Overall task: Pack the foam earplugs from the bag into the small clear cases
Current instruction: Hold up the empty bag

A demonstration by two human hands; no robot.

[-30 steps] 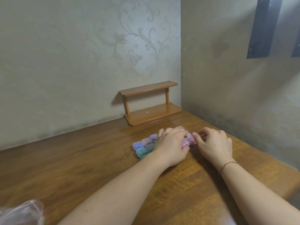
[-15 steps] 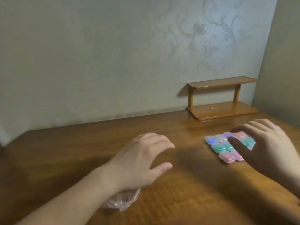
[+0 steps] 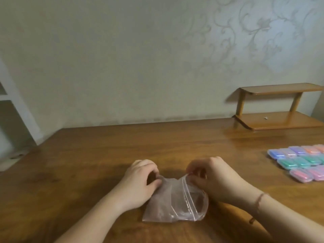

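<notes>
A clear zip bag [image 3: 172,204] lies on the wooden table [image 3: 87,163] in front of me and looks empty; I see no earplugs in it. My left hand [image 3: 140,183] grips the bag's far left corner with curled fingers. My right hand [image 3: 212,179] pinches the zip strip at the bag's mouth. Several small clear cases [image 3: 299,163] holding blue, purple, orange, green and pink earplugs sit side by side in rows at the right, apart from both hands.
A small two-tier wooden shelf [image 3: 278,106] stands against the wall at the back right, with a tiny object on its lower board. A white frame [image 3: 15,106] stands off the table's left end.
Both hands have left the cases and come to the bag, which they now hold between them. My view has swung left, so the cases sit at the right edge.
</notes>
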